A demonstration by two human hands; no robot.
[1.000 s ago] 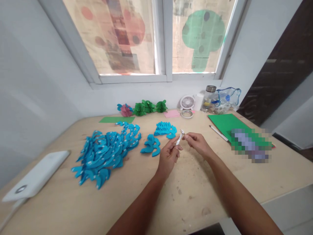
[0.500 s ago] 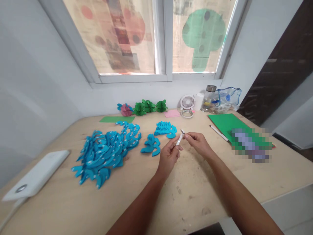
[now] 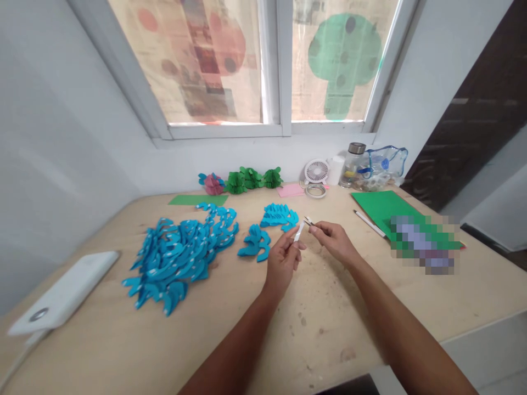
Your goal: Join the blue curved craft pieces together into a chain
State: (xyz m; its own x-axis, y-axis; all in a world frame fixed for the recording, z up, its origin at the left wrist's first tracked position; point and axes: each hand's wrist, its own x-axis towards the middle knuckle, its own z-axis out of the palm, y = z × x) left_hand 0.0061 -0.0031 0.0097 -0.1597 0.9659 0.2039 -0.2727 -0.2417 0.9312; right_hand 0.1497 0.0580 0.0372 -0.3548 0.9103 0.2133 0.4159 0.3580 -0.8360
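Observation:
My left hand is closed on a narrow white strip, which sticks up between thumb and fingers. My right hand pinches thin metal tweezers, their tips close to the strip's upper end. A small white piece is at the tips; whether it is free of the strip I cannot tell. Beside my left hand lie a small cluster of blue curved pieces and a neater row of blue pieces. Further left is a large heap of blue pieces with white patches.
A white power bank with a cable lies at the left. Green paper flowers, a pink one, a small fan, a tape roll and a glass bottle line the wall. Green sheets and a pen lie right.
The tweezers' tips have shifted slightly right, away from the strip, with a small white piece at them. My left hand and the strip have moved a little left.

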